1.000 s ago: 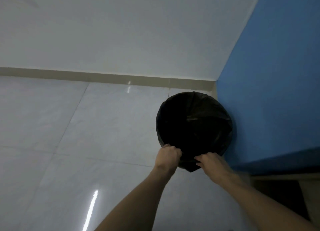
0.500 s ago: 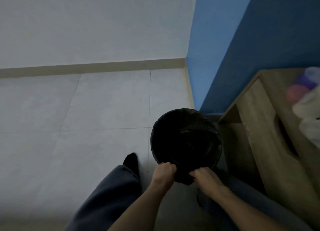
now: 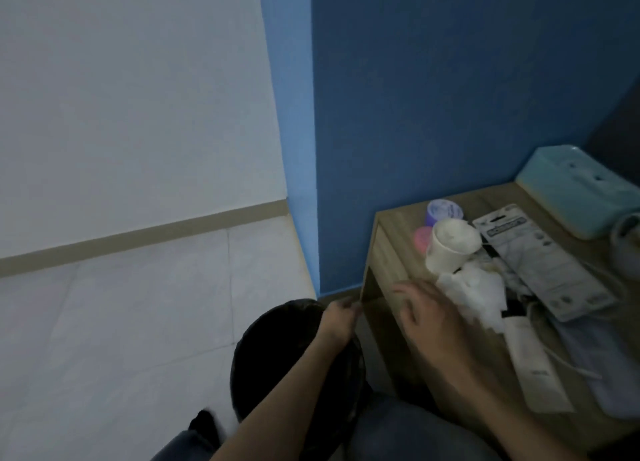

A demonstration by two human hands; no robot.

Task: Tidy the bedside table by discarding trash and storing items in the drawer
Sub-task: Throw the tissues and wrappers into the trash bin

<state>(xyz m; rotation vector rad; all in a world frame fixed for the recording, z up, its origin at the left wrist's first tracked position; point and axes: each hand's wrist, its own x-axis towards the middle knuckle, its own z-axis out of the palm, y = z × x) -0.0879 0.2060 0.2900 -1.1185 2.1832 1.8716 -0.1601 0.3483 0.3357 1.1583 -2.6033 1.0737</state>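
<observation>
— Well, from the head view, where does the trash lie from the hands?

— The crumpled white paper tissue (image 3: 474, 294) lies on the light wooden bedside table (image 3: 388, 253), near its front left corner and just in front of the white paper cup (image 3: 450, 242). The right hand (image 3: 427, 322) hovers over that same corner with its fingers spread and loose, and it holds nothing. It is just beside the tissue, but the blur hides whether they touch.

— And the other hand?

— The left hand (image 3: 337, 317) is off the table, just left of its front left corner, at the rim of the round black lined trash bin (image 3: 273, 363). Its fingers are curled, but I cannot tell whether they pinch the liner.

— So which hand should take the tissue?

— The right one, I think. The tissue lies directly to its right, while the left hand would have to cross the table edge. The heap shows no clear long axis, so a grasp from above seems good. The bin stands left of the table and lower, so the carry looks short.
</observation>
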